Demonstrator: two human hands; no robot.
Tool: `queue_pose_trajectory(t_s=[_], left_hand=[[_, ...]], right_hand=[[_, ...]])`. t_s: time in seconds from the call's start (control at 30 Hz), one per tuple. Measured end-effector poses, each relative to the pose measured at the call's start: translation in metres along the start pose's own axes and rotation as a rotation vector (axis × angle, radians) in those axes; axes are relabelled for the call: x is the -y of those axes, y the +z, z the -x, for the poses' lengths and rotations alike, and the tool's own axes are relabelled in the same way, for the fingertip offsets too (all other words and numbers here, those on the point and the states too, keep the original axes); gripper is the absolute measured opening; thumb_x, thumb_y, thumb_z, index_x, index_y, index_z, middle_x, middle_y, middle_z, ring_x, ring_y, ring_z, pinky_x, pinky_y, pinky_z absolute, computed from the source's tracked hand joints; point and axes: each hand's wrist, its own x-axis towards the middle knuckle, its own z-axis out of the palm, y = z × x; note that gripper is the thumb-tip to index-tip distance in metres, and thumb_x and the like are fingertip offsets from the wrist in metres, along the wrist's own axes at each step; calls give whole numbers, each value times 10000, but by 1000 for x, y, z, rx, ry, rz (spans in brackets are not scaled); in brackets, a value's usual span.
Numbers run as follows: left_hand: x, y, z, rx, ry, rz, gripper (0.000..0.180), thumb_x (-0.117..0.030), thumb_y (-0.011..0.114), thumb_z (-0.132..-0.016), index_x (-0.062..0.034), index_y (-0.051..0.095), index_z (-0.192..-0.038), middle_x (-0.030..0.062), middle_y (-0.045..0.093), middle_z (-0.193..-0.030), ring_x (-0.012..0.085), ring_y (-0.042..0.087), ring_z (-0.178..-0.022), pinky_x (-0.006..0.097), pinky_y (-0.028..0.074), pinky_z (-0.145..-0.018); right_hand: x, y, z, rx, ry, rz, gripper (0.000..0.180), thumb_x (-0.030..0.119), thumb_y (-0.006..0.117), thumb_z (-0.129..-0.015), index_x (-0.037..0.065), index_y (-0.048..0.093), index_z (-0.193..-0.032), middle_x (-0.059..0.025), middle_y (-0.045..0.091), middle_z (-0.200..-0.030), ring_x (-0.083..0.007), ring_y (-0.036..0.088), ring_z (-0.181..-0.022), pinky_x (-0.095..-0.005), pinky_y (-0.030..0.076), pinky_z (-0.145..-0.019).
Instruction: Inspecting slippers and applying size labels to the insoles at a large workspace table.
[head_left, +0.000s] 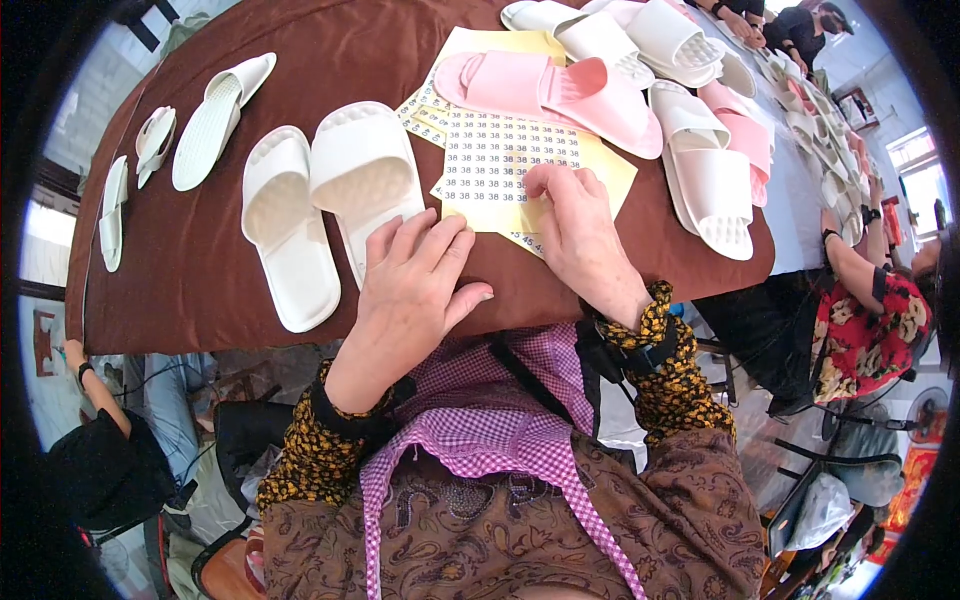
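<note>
A person's two bare hands are working over a printed label sheet point(485, 165) on a brown-covered tabletop point(215, 250). The left hand point(415, 265) is spreading its fingers, palm down, with fingertips reaching the sheet's lower left corner; whether they are pressing is unclear. The right hand point(580, 225) is bending its thumb and forefinger close together over the sheet's lower right part; whether they are meeting, or pinching a label, cannot be told. The sheet is lying just ahead of and between both hands, with loose yellow-backed sheets point(610, 180) showing beneath it. It is looking thin, light and flexible, probably prone to sliding or creasing, so an edge or corner is seeming the best hold. Just left of the left hand, a white slipper point(290, 235) is lying beside its mate point(365, 150); both are looking light, softly springy and smooth, likely easiest to take by the strap or sole edge. The left hand is hiding part of the mate's sole, and the right hand is covering some labels. Beyond the sheet, a pink slipper point(490, 80) is overlapping it, and the slippers farthest ahead are running out of view.
</note>
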Motion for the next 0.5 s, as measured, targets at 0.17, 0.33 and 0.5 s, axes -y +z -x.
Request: queue_pose_trajectory(t_s=[0.17, 0.33, 0.5], left_hand=[[0, 1, 0, -1, 0, 8, 527, -338, 705, -773, -16, 588, -1172, 78, 553, -1249, 290, 470, -1190, 452, 331, -1005], [0, 0, 0, 6, -3, -4, 527, -341, 705, -772, -14, 591, -1169, 79, 553, -1248, 289, 469, -1190, 452, 330, -1006], [0, 0, 0, 9, -8, 7, 531, -345, 703, -771, -15, 591, -1171, 77, 554, -1244, 288, 470, -1191, 452, 330, -1006]], right_hand=[[4, -2, 0, 53, 34, -4, 283, -78, 476, -788, 36, 526, -1042, -153, 585, -974, -354, 514, -944, -429, 420, -879], [4, 1, 2, 33, -32, 15, 321, -102, 468, -760, 28, 522, -1049, -152, 582, -969, -357, 511, -938, -421, 425, -872], [1, 1, -1, 58, -41, -6, 314, -101, 466, -756, 14, 522, -1042, -151, 581, -962, -351, 520, -919, -415, 432, -861]])
